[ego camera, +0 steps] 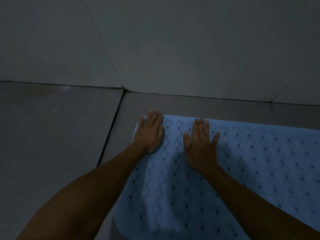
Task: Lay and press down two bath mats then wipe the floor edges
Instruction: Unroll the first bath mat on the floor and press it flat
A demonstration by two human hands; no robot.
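We see the blue bath mat (242, 170) lying on the tiled floor (52, 135) at lower right; our left hand (149, 132) and right hand (201, 146) press flat on its far corner, fingers straight.

A pale blue bath mat (242, 170) dotted with holes lies on the grey tiled floor (52, 135). The left hand (149, 134) presses flat on its eleven o'clock corner; the right hand (201, 144) lies flat just beside, toward three o'clock.
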